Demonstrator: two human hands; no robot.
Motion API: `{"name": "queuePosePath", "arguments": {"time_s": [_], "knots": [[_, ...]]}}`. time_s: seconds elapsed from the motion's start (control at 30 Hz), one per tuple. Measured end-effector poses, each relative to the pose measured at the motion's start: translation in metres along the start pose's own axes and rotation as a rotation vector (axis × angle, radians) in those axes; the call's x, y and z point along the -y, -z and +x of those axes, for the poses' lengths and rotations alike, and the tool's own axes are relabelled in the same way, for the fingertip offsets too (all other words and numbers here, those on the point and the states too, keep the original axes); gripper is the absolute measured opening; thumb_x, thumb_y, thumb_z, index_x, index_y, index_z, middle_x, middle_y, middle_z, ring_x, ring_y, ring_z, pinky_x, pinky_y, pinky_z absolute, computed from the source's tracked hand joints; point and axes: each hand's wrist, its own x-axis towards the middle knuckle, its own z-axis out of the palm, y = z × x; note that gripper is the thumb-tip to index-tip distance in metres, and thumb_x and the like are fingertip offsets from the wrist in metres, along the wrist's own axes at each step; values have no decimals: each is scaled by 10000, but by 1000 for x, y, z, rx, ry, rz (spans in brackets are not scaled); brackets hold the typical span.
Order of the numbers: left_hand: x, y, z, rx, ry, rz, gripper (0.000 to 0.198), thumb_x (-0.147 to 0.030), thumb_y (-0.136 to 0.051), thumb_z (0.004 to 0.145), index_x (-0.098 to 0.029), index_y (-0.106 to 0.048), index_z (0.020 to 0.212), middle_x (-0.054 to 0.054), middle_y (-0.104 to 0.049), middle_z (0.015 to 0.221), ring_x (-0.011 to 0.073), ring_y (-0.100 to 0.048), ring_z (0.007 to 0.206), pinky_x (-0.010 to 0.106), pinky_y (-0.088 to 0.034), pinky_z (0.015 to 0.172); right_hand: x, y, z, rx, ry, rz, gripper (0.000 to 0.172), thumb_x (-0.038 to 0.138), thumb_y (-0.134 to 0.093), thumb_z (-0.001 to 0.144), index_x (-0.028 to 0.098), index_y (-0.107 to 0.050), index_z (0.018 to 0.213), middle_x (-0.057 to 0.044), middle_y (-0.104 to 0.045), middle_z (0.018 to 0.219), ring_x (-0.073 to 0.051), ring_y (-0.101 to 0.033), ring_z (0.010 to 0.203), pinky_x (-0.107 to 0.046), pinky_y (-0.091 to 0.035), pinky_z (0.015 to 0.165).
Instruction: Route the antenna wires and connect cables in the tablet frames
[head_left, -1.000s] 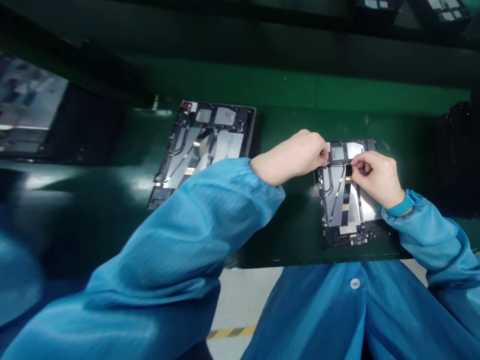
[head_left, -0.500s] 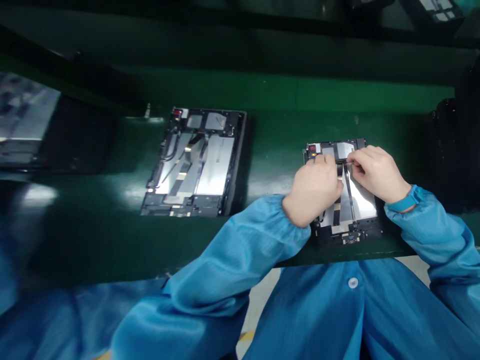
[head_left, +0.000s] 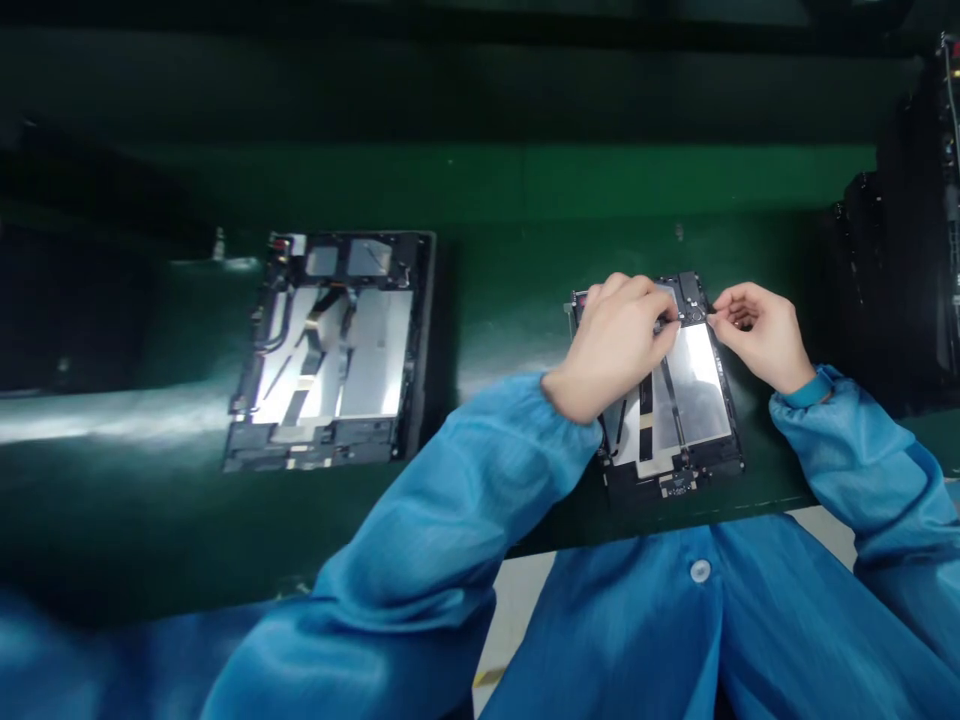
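1. The left hand (head_left: 615,345) curves down over the upper part of an opened tablet housing (head_left: 694,375), with its fingers (head_left: 626,290) bent toward the top end. The back of the hand hides the fingertips, so I cannot tell whether it grasps anything.
2. The right hand (head_left: 757,335) is drawn into a pinch just beside the housing's top end, near a small round part (head_left: 696,315). Anything between its fingertips is too small to tell.
3. The housing lies flat on the green counter (head_left: 510,300), between the two hands' reach and near the counter's front edge. It has a black frame, silver sheets, thin black ribbon cables (head_left: 646,430) and a circuit board (head_left: 675,484) along its near end.
4. A second opened tablet housing (head_left: 330,350) lies well apart to the left, showing similar silver sheets.
5. Blue smock sleeves (head_left: 457,520) cover both arms, and a teal wristband (head_left: 817,388) circles the right wrist.
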Motion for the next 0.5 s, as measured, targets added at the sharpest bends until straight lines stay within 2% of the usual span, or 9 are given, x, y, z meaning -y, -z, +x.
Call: {"name": "queuePosePath", "arguments": {"time_s": [0.07, 0.13, 0.3, 0.5], "knots": [[5, 3, 14, 80, -37, -46, 178, -218, -567, 920, -174, -740, 917, 94, -710, 1010, 287, -602, 1025, 440, -448, 977, 1, 1, -1, -2, 10, 4, 64, 190, -681, 766, 186, -683, 830, 23, -696, 710, -123, -652, 640, -260, -526, 636], [9, 6, 22, 109, -67, -98, 172, -226, -591, 909, -171, -753, 901, 80, -716, 976, 261, -617, 974, 416, -459, 968, 3, 2, -2, 2, 14, 4, 62, 190, -683, 769, 191, -678, 830, 26, -697, 717, -123, -653, 648, -265, -532, 651], [14, 9, 26, 109, -75, -183, 162, -241, -628, 880, -175, -776, 863, 50, -735, 929, 219, -650, 889, 372, -485, 936, 5, 4, -1, 13, 5, -18, 71, 164, -675, 762, 194, -672, 826, 29, -691, 715, -124, -651, 650, -270, -536, 662], [13, 8, 30, 94, -49, -189, 159, -225, -649, 857, -169, -793, 823, 56, -755, 896, 212, -664, 830, 339, -497, 871, 4, 5, 1, -7, 19, -13, 57, 173, -680, 754, 195, -663, 803, 32, -678, 697, -116, -629, 626, -262, -521, 638]]}}
